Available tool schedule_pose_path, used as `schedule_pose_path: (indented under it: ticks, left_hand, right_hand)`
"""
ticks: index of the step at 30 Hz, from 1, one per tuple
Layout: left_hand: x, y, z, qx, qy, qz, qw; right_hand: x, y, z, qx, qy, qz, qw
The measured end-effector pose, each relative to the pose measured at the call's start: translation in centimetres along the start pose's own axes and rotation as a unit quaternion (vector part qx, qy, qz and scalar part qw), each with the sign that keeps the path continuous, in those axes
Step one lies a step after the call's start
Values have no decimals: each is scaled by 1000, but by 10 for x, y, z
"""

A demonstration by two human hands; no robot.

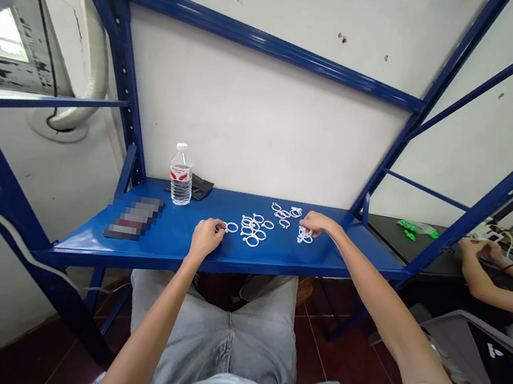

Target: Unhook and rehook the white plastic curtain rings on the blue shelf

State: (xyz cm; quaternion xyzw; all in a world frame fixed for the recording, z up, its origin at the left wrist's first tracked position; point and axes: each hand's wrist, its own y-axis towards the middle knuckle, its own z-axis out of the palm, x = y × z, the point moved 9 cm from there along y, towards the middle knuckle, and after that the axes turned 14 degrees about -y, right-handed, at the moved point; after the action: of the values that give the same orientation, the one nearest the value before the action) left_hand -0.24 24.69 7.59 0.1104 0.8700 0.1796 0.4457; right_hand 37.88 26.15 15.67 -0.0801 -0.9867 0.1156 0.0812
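**White rings (pixel 252 225) on blue tabletop (pixel 173 227): both hands engaged**

The left hand (pixel 207 238), near the front edge, has thumb and fingers clamped on a single ring (pixel 236 229). The main group lies mid-tabletop. The right hand (pixel 318 223) meets a small cluster (pixel 306 239) toward the right edge; whether its fingers clamp any cannot be told. A bottle (pixel 181 190) stands near the rear edge.

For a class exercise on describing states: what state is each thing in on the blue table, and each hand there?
Bottle: upright, cap on.
Black pouch: lying behind the bottle.
Blurred item: lying flat; details hidden.
White rings: loose, in groups, some overlapping.
Left hand: fingertips at one ring; grip unclear.
Right hand: fingers curled down at rings; grip unclear.
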Motion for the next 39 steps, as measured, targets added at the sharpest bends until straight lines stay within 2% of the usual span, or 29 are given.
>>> schedule_pose_path:
  ticks: [2, 4, 6, 7, 9, 12, 14, 15, 17, 20, 24, 28, 31, 35, 37, 39]
  left_hand:
    - [-5, -3, -4, -1, 9, 3, 1000]
    - [-23, -7, -9, -24, 19, 20, 999]
    - [-54, -14, -9, -65, 16, 56, 996]
    - [-74, -17, 0, -64, 1, 82, 995]
    - [-118, -20, 37, -10, -39, 121, 992]
    - [-164, -20, 121, 145, -60, 93, 983]
    - [-181, -20, 164, 196, -31, 65, 978]
    - [-183, -19, 179, 208, -18, 49, 977]
    - [-185, -17, 197, 213, 2, 31, 976]
    - [-182, -11, 202, 211, 12, 37, 977]
    - [-177, 6, 192, 180, 29, 29, 983]
    - [-173, 22, 189, 150, 41, -4, 988]
    - [-168, 31, 195, 143, 48, -38, 988]
    - [-161, 36, 206, 182, 31, -62, 981]
    - [-156, 38, 201, 181, 3, -52, 982]
    - [-152, 37, 187, 168, -60, -21, 984]
  right_hand:
    - [1, -4, 3, 24, -3, -9, 1000]
    - [1, -5, 5, 36, -6, -13, 999]
    - [-1, -5, 7, 41, 3, -12, 999]
    - [-1, -4, 8, 43, 13, -12, 999]
    - [0, -3, 10, 40, 37, -14, 998]
    - [2, -2, 12, 34, 67, -21, 997]
    - [4, -5, 14, 36, 83, -32, 995]
    - [3, -7, 15, 37, 91, -37, 994]
    - [0, -11, 17, 36, 109, -40, 993]
    - [-9, -18, 21, 39, 148, -42, 987]
    - [-18, -25, 29, 42, 181, -54, 981]
    - [-23, -27, 35, 16, 273, -75, 959]
    - [-27, -26, 40, -3, 391, -74, 917]
    - [-26, -24, 50, -26, 562, -68, 824]
    - [-21, -25, 59, -21, 608, -69, 790]
    - [-14, -25, 70, -15, 620, -65, 782]
